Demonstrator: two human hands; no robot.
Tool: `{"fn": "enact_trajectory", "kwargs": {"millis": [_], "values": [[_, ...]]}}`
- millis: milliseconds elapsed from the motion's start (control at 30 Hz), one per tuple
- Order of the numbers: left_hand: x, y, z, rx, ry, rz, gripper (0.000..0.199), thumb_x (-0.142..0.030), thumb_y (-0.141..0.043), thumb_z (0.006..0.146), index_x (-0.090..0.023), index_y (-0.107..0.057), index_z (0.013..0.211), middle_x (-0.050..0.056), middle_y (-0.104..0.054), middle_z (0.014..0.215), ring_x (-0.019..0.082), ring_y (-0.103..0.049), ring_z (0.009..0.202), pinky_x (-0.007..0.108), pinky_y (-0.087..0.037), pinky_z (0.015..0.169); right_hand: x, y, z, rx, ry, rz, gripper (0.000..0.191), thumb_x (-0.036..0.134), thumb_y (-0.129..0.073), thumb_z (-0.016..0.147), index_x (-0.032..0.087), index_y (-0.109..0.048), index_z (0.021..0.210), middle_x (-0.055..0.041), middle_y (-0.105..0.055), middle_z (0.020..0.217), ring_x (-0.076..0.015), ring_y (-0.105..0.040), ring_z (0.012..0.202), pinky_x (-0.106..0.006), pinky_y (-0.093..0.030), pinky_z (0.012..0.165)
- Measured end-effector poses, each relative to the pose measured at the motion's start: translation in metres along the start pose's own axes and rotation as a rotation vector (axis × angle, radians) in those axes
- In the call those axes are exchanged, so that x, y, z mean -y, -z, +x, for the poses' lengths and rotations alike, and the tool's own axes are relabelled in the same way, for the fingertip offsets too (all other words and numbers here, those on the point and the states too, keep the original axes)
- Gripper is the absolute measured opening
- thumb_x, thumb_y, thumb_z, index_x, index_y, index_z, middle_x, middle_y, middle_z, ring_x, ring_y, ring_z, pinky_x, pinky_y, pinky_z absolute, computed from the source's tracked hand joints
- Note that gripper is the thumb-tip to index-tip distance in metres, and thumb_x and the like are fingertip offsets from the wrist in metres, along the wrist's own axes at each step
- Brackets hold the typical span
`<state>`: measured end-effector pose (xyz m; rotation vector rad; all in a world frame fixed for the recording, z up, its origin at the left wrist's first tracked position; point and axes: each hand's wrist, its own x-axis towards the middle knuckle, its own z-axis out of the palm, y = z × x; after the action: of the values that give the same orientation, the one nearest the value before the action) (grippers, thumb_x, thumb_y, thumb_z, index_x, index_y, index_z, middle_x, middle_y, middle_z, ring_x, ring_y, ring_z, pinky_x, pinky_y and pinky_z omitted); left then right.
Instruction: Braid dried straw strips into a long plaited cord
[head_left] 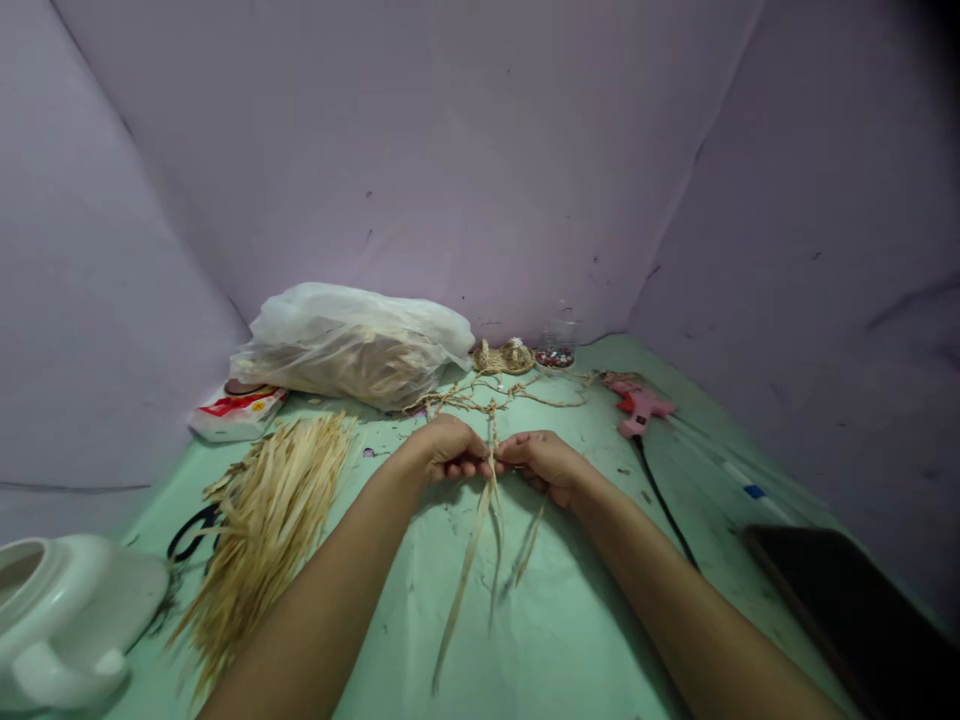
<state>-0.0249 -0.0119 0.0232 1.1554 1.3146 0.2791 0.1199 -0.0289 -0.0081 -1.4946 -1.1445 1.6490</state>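
Observation:
Between my two hands, near the middle of the view, runs a thin braid (493, 425) of pale dry fibre. Its upper end points away from me, and loose strands (469, 560) hang from its lower end toward me. My left hand (454, 449) pinches the strands from the left, fingers curled. From the right, my right hand (544, 465) pinches them too, and one strand trails below its fingers. Twisted cord (551, 400) lies on the table just beyond the hands.
Left: a fibre bundle (281, 510) over black-handled scissors (187, 535), a white ceramic pot (75, 610), a red-white box (236, 415). Back: a plastic bag (360, 345), a woven piece (504, 357), a cup of beads (556, 350). Right: a pink glue gun (641, 405), a dark flat device (847, 610).

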Motion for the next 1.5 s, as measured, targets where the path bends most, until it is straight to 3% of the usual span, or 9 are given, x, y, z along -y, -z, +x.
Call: {"fn": "enact_trajectory", "kwargs": {"millis": [200, 333, 533, 767, 867, 967, 1100, 1333, 1500], "values": [[-0.003, -0.009, -0.004, -0.182, -0.01, 0.19, 0.009, -0.011, -0.054, 0.056, -0.009, -0.062, 0.057, 0.001, -0.05, 0.041, 0.005, -0.034, 0.033, 0.018, -0.019, 0.035, -0.001, 0.0, 0.002, 0.004, -0.005, 0.008, 0.004, 0.015, -0.055, 0.061, 0.013, -0.058, 0.063, 0.0024, -0.056, 0.047, -0.0027, -0.023, 0.029, -0.02, -0.01, 0.031], [-0.003, -0.015, -0.002, -0.294, -0.018, 0.254, 0.01, -0.009, -0.056, 0.053, -0.011, -0.051, 0.044, -0.002, -0.04, 0.034, 0.006, -0.031, 0.031, 0.019, -0.02, 0.035, 0.0, -0.001, -0.001, -0.019, -0.007, 0.007, 0.004, 0.013, -0.055, 0.06, 0.013, -0.058, 0.062, 0.0015, -0.057, 0.048, -0.0027, -0.023, 0.03, -0.019, -0.011, 0.031], [0.001, -0.015, 0.0, -0.288, -0.027, 0.103, 0.015, -0.009, -0.055, 0.052, -0.012, -0.045, 0.042, -0.003, -0.039, 0.035, 0.005, -0.03, 0.031, 0.019, -0.02, 0.034, 0.0, -0.002, 0.0, -0.045, -0.003, 0.034, 0.005, 0.011, -0.055, 0.058, 0.013, -0.058, 0.061, 0.0017, -0.055, 0.046, -0.0026, -0.023, 0.03, -0.02, -0.01, 0.032], [0.002, -0.013, 0.004, -0.369, -0.157, 0.212, 0.007, -0.01, -0.061, 0.051, -0.011, -0.055, 0.055, -0.005, -0.04, 0.039, 0.005, -0.032, 0.036, 0.018, -0.024, 0.038, -0.001, 0.002, 0.0, 0.004, 0.004, 0.043, 0.005, 0.011, -0.054, 0.058, 0.013, -0.058, 0.061, 0.0019, -0.055, 0.047, -0.0022, -0.022, 0.03, -0.02, -0.009, 0.032], [0.001, -0.011, 0.002, -0.319, -0.127, 0.198, 0.01, -0.016, -0.062, 0.054, -0.011, -0.059, 0.062, -0.004, -0.042, 0.039, 0.006, -0.033, 0.035, 0.018, -0.023, 0.037, 0.001, 0.003, -0.002, 0.034, -0.017, 0.086, 0.007, 0.011, -0.053, 0.058, 0.012, -0.059, 0.062, 0.0026, -0.053, 0.047, -0.0016, -0.021, 0.03, -0.019, -0.008, 0.032], [0.003, -0.01, 0.002, -0.26, -0.123, 0.201, 0.009, -0.019, -0.06, 0.056, -0.01, -0.058, 0.057, -0.002, -0.041, 0.039, 0.006, -0.032, 0.034, 0.02, -0.02, 0.036, 0.002, 0.004, -0.002, 0.045, -0.03, 0.102, 0.007, 0.01, -0.051, 0.058, 0.012, -0.057, 0.061, 0.0028, -0.051, 0.045, -0.0015, -0.021, 0.029, -0.018, -0.007, 0.031], [0.005, -0.009, 0.006, -0.302, -0.185, 0.221, 0.006, -0.014, -0.06, 0.053, -0.011, -0.054, 0.052, -0.003, -0.04, 0.04, 0.005, -0.03, 0.036, 0.02, -0.021, 0.038, 0.003, 0.004, -0.001, 0.051, -0.03, 0.113, 0.008, 0.008, -0.05, 0.058, 0.012, -0.056, 0.061, 0.0021, -0.052, 0.046, -0.0012, -0.021, 0.029, -0.018, -0.008, 0.031], [0.004, -0.014, 0.006, -0.426, -0.267, 0.469, 0.005, -0.015, -0.056, 0.051, -0.012, -0.059, 0.054, -0.002, -0.043, 0.045, 0.009, -0.038, 0.044, 0.02, -0.027, 0.043, 0.004, 0.003, -0.004, 0.032, -0.045, 0.095, 0.006, 0.011, -0.051, 0.058, 0.011, -0.055, 0.062, 0.0018, -0.049, 0.045, -0.0015, -0.019, 0.031, -0.019, -0.007, 0.033], [-0.002, -0.032, -0.009, -0.596, -0.292, 0.748, 0.01, -0.021, -0.058, 0.057, -0.014, -0.063, 0.062, 0.007, -0.056, 0.058, 0.018, -0.053, 0.061, 0.023, -0.034, 0.053, 0.004, 0.0, -0.004, -0.015, -0.038, 0.071, 0.002, 0.015, -0.051, 0.057, 0.014, -0.051, 0.055, 0.0071, -0.031, 0.035, -0.0034, -0.017, 0.032, -0.021, -0.007, 0.034]]}}
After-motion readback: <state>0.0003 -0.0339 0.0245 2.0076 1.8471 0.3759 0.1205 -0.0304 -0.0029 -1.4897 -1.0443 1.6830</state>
